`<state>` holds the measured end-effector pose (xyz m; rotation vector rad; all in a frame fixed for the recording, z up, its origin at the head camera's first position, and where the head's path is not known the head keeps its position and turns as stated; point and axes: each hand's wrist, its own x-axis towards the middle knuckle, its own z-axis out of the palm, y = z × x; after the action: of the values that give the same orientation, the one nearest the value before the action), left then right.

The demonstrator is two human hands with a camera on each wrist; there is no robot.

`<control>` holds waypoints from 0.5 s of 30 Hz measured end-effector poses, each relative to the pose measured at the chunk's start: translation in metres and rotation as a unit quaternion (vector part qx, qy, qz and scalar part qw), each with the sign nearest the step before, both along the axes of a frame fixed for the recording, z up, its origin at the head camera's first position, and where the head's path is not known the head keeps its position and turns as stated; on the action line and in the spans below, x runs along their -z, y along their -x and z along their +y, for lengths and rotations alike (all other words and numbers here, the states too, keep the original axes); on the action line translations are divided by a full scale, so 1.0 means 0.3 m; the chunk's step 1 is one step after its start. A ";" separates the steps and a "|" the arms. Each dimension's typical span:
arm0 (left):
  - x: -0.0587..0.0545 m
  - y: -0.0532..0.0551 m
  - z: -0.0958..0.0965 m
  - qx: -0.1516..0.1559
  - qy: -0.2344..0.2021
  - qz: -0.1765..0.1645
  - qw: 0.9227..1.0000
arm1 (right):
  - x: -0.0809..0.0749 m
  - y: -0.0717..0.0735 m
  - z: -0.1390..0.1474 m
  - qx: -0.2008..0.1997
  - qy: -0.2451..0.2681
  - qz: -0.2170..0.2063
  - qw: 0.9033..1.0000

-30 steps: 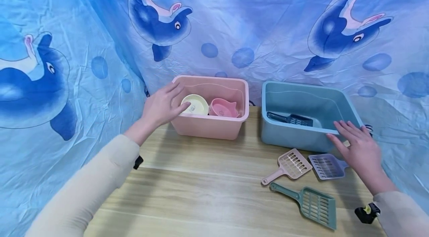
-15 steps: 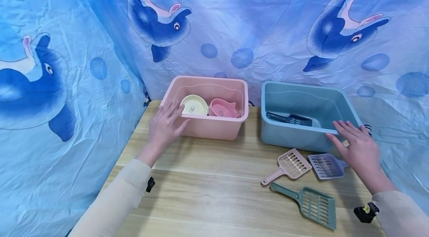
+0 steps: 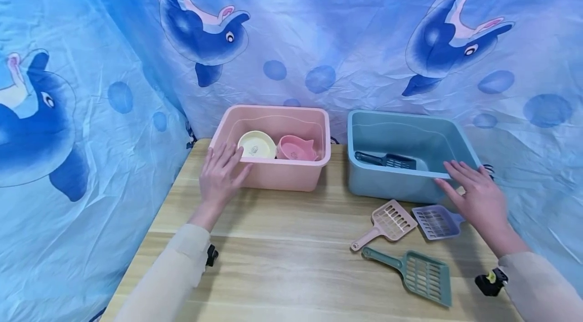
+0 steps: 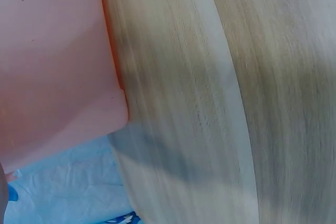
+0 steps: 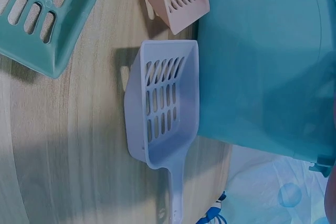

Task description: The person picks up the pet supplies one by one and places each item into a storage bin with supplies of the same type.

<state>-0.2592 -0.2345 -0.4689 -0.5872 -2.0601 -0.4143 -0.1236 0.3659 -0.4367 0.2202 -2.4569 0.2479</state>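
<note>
By blue tub (image 3: 393, 186), right hand (image 3: 484, 203), lavender scoop (image 5: 182, 129), handle (image 5: 176, 190) partly hidden

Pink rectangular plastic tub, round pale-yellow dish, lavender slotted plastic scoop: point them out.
Pink rectangular plastic tub (image 3: 282, 176): head view, front wall.
Round pale-yellow dish (image 3: 257, 144): head view, inner face.
Lavender slotted plastic scoop (image 5: 184, 114): right wrist view, pan beside the slots.

A person's left hand (image 3: 218, 174), a second ago stretched across the left side of a pink bin (image 3: 280, 176), has drawn back to its near left corner, baring more of the rim
</note>
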 end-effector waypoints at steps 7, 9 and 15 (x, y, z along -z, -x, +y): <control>0.026 0.011 0.003 0.002 -0.035 0.007 0.999 | -0.031 -0.007 -0.010 -0.023 -0.018 -0.020 0.999; 0.026 0.014 0.005 0.004 -0.037 0.005 0.999 | -0.052 -0.017 -0.020 -0.047 -0.030 -0.004 0.998; 0.025 0.025 0.012 0.003 -0.039 0.003 0.999 | -0.127 -0.051 -0.094 -0.140 -0.080 0.036 0.986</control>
<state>-0.2666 -0.2308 -0.4763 -0.5456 -2.0280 -0.4943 -0.1084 0.3376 -0.3985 0.6361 -2.3704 0.1583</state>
